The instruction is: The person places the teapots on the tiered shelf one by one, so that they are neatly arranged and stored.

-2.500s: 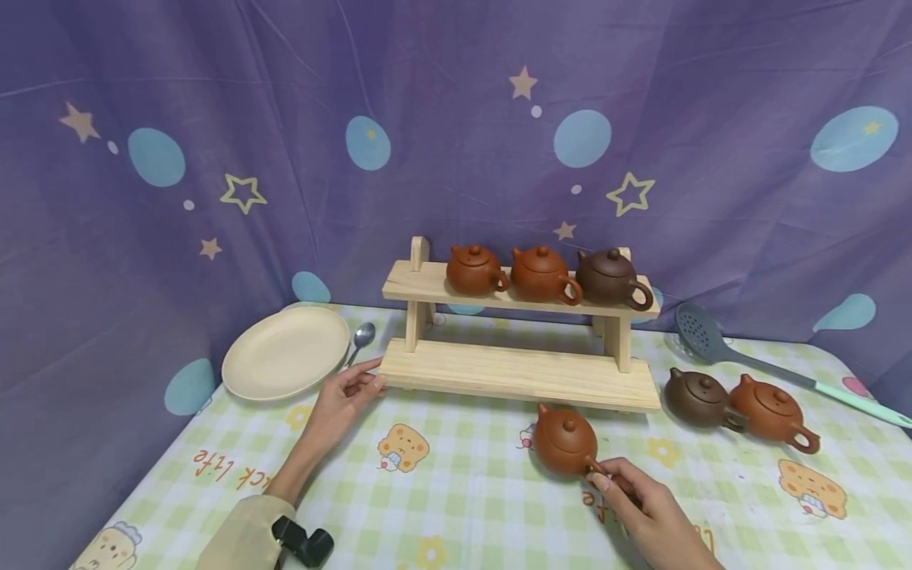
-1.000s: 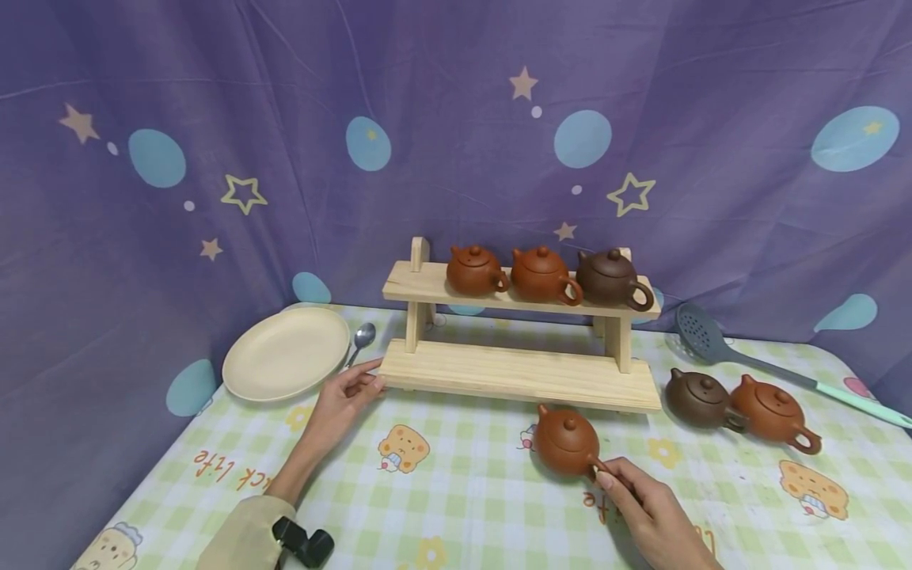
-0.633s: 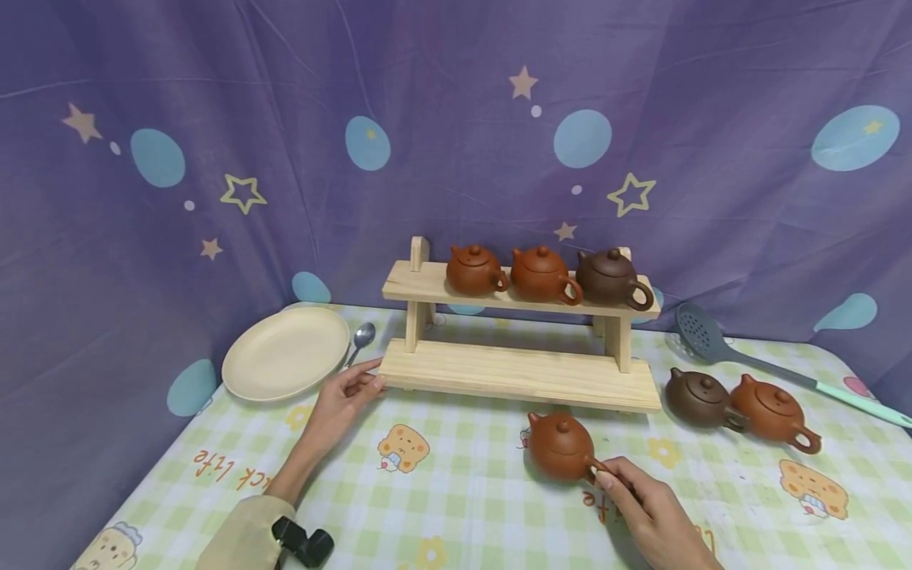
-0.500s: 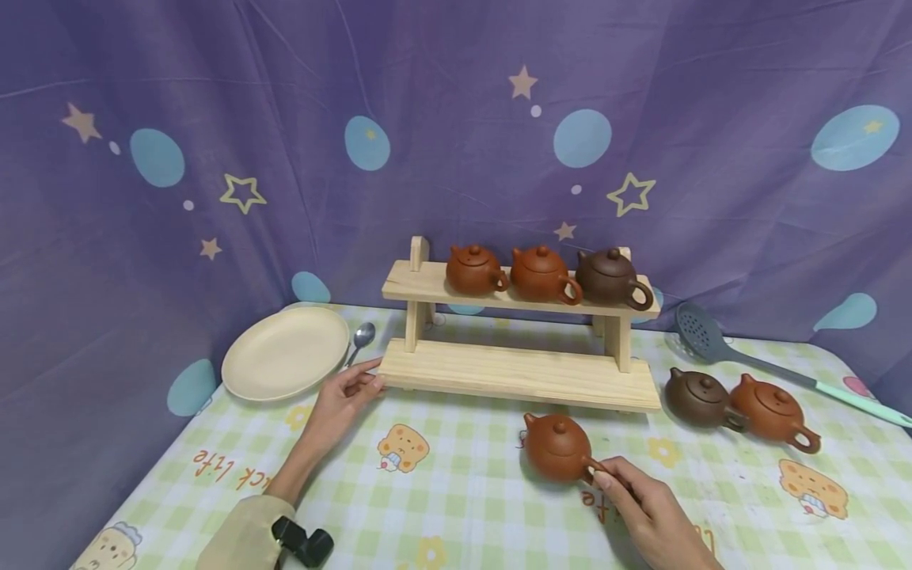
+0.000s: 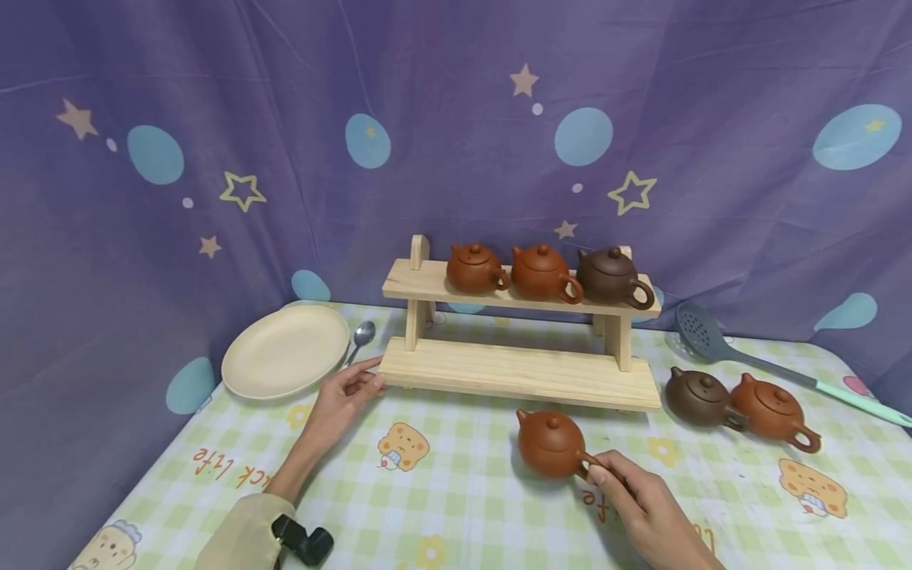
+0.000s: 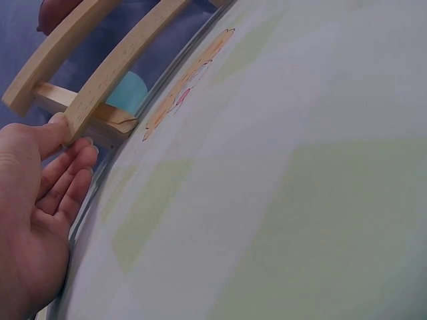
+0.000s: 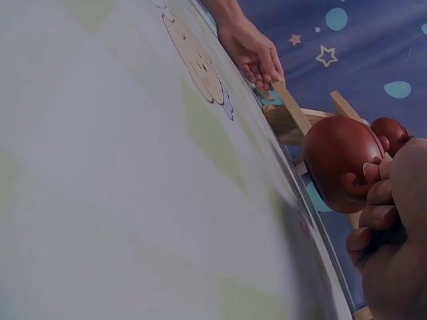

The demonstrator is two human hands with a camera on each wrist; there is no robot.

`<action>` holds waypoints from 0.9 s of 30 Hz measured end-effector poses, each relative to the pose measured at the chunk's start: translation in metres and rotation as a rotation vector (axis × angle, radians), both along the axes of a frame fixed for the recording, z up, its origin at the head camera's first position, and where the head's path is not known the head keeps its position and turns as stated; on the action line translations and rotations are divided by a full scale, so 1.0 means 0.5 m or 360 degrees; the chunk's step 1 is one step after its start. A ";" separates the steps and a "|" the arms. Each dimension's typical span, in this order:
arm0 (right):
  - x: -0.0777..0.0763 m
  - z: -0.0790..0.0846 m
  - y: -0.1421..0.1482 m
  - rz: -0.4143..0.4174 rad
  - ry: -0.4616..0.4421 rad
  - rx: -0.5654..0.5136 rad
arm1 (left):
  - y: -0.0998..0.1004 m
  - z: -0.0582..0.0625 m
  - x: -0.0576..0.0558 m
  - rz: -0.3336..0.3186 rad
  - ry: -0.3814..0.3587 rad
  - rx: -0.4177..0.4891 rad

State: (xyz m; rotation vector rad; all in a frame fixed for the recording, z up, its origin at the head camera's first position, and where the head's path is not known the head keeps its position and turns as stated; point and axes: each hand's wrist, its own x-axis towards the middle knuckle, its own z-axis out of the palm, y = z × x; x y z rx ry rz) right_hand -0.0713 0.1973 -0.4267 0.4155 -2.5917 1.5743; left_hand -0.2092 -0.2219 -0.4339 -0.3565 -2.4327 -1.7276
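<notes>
In the head view my right hand (image 5: pixel 644 507) pinches the looped handle of a reddish-brown teapot (image 5: pixel 550 447), in front of the two-tier wooden shelf (image 5: pixel 513 372). Its spout points to the back left. The right wrist view shows this teapot (image 7: pixel 337 160) just over the cloth, fingers at its handle. My left hand (image 5: pixel 344 402) grips the left end of the shelf's lower board, thumb on top and fingertips below, as the left wrist view shows. Two reddish-brown teapots (image 5: pixel 473 269) (image 5: pixel 540 273) and a dark brown teapot (image 5: pixel 607 277) stand on the upper board; the lower board is bare.
Right of the shelf stand a dark teapot (image 5: pixel 701 398) and another reddish-brown teapot (image 5: pixel 769 408), close together. Behind them lies a slotted turner (image 5: pixel 755 364) with a mint handle end. A cream plate (image 5: pixel 285 352) and a metal spoon (image 5: pixel 363 336) lie at left. A purple curtain (image 5: pixel 456 119) hangs behind.
The held teapot has shifted a little left, and its spout has swung leftward. My right hand moved slightly with it. The left hand stays at the shelf's end.
</notes>
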 end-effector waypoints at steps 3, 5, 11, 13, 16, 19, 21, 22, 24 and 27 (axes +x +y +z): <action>-0.005 0.006 -0.004 -0.0003 0.0028 0.0000 | 0.000 0.001 0.000 -0.0004 0.0007 0.0004; -0.011 0.009 -0.007 0.0002 0.0074 0.0000 | 0.000 0.001 0.000 -0.0001 0.0007 0.0006; -0.028 0.016 -0.016 0.0025 0.0217 -0.0027 | 0.002 0.003 0.001 0.0000 -0.0005 0.0007; -0.034 0.018 -0.018 0.0037 0.0246 -0.0034 | 0.002 0.003 0.002 0.0001 -0.0009 0.0008; -0.042 0.022 -0.021 0.0041 0.0237 -0.0031 | 0.002 0.003 0.002 0.0007 -0.0013 0.0005; -0.050 0.024 -0.024 0.0032 0.0182 -0.0032 | 0.002 0.004 0.001 0.0004 -0.0006 0.0001; -0.054 0.026 -0.028 0.0020 0.0142 -0.0042 | 0.002 0.003 0.001 0.0007 -0.0006 -0.0004; -0.056 0.027 -0.030 0.0023 0.0139 -0.0051 | 0.002 0.003 0.002 0.0009 -0.0006 -0.0007; -0.061 0.028 -0.034 0.0023 0.0127 -0.0064 | 0.002 0.003 0.002 0.0010 -0.0009 -0.0012; -0.068 0.028 -0.040 0.0039 0.0150 -0.0083 | 0.002 0.003 0.003 0.0012 -0.0013 -0.0016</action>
